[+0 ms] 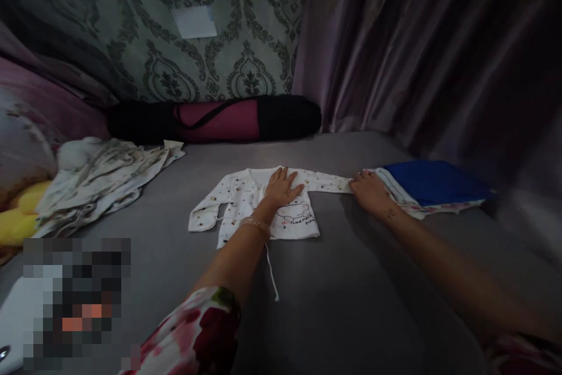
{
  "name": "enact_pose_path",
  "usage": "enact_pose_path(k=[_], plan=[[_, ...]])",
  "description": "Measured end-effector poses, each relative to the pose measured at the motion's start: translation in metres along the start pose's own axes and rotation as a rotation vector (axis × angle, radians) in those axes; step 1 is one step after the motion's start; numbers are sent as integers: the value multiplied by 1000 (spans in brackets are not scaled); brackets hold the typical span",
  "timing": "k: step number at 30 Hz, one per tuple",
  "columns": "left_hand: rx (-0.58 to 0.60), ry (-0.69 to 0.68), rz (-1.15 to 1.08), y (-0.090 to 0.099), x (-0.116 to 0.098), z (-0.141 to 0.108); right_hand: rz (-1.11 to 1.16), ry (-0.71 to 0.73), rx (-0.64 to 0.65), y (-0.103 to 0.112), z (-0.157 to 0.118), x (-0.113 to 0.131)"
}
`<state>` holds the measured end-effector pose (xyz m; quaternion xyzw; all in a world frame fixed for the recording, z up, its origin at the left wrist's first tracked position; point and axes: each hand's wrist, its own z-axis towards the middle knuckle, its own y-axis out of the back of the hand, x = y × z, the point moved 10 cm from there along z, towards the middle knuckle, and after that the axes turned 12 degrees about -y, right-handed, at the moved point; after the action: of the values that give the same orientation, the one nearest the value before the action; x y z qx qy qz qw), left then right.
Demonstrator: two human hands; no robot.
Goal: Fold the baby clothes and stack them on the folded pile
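Head view: your baby wrap top lies spread, front up, on the gray sheet at the center, its white tie trailing toward 6 o'clock. Your left hand presses flat on its chest, fingers loosely spread, grasping nothing. Your right hand has its fingers drawn together on the cuff of the sleeve stretched toward 3 o'clock. Beyond that hand sits a folded clothes stack, blue on top; rumpled clothes lie at 9 o'clock.

Grey sheet, white printed shirt spread flat, crumpled clothes, blue-topped stack, maroon-and-black bag
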<state>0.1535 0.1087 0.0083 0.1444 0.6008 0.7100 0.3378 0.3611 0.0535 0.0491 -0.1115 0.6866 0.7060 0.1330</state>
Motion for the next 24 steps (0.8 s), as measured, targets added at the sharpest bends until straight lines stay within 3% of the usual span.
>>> enact_pose_path(k=[3,7,12,19,24], plan=[[6,-13,19,3,-2,0,153,-14,-8,15,11,28],[32,-3,48,6,-3,0,435,6,-33,29,26,85],[2,-17,40,10,-5,0,554,-52,0,22,36,127],[35,1,-5,2,0,3,621,-97,159,2,33,124],[28,7,-28,-2,3,4,567,-188,216,-17,30,90]])
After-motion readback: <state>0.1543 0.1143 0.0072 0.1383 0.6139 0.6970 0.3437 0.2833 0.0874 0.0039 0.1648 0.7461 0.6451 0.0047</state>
